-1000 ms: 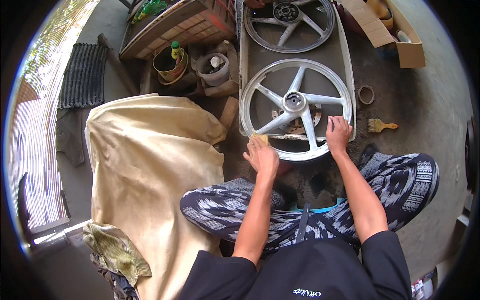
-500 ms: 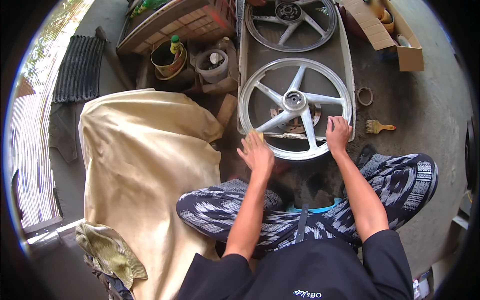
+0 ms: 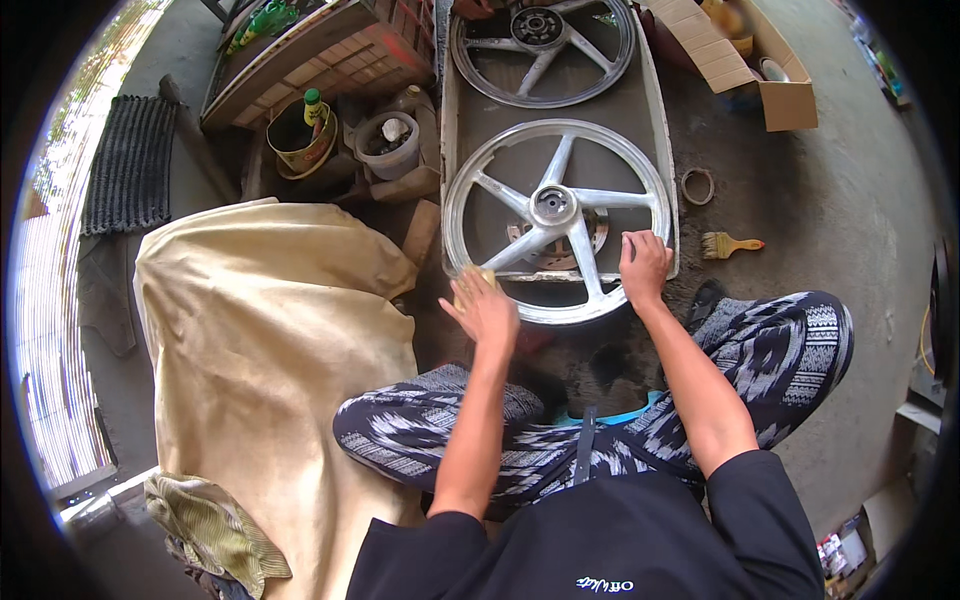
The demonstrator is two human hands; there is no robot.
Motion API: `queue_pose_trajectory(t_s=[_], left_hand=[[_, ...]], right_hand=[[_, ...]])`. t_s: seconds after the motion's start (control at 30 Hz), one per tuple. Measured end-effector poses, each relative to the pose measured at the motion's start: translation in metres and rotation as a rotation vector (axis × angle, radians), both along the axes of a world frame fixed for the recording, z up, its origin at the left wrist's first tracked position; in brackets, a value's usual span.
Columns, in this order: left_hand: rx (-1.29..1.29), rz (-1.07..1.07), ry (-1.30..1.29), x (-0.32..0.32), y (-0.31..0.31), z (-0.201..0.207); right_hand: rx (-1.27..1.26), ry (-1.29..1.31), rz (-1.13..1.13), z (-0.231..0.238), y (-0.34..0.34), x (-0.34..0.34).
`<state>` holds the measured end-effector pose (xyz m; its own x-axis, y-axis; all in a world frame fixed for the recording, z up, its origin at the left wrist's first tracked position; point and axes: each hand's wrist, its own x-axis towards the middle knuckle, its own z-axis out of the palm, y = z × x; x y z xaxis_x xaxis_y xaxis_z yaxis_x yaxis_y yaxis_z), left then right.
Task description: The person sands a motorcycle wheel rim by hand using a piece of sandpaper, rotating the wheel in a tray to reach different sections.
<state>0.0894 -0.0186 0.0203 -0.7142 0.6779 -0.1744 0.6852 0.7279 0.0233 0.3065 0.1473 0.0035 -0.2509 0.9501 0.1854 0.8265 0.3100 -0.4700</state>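
Note:
A silver spoked motorcycle wheel [image 3: 615, 198] lies flat across the near end of a shallow rectangular tray [image 3: 660, 110], its near rim jutting over the edge. Beneath the spokes part of a perforated brake disc [image 3: 558, 262] shows. My left hand [image 3: 488, 312] presses a small yellow pad [image 3: 488, 275] onto the rim's near left side; the palm hides most of the pad. On the near right side, my right hand [image 3: 646, 268] is closed round the rim with curled fingers.
A second, darker wheel [image 3: 590, 50] lies at the tray's far end, with another person's hand [image 3: 472, 8] at it. To the right are a metal ring [image 3: 697, 186], a paintbrush [image 3: 732, 246] and a cardboard box [image 3: 790, 103]. Buckets [image 3: 388, 150] and a tan cover [image 3: 270, 310] are left.
The whole view has shifted, so the scene sits farther left. Both hands keep their places on the rim, the left still on the pad.

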Motion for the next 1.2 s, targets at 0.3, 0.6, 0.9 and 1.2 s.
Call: queue_pose_trajectory(t_s=[0.3, 0.6, 0.9, 1.2], left_hand=[[-0.111, -0.072, 0.032, -0.012, 0.003, 0.001], [-0.068, 0.005, -0.045, -0.052, 0.025, 0.000], [-0.081, 0.022, -0.092, 0.025, -0.011, 0.007], [-0.070, -0.035, -0.184, -0.065, 0.027, -0.012]], right_hand=[[0.021, 0.021, -0.011, -0.003, 0.000, -0.002], [-0.013, 0.024, 0.030, 0.002, -0.009, -0.006], [-0.135, -0.076, 0.228, 0.012, -0.005, 0.008], [-0.208, -0.290, 0.304, 0.012, -0.021, 0.004]])
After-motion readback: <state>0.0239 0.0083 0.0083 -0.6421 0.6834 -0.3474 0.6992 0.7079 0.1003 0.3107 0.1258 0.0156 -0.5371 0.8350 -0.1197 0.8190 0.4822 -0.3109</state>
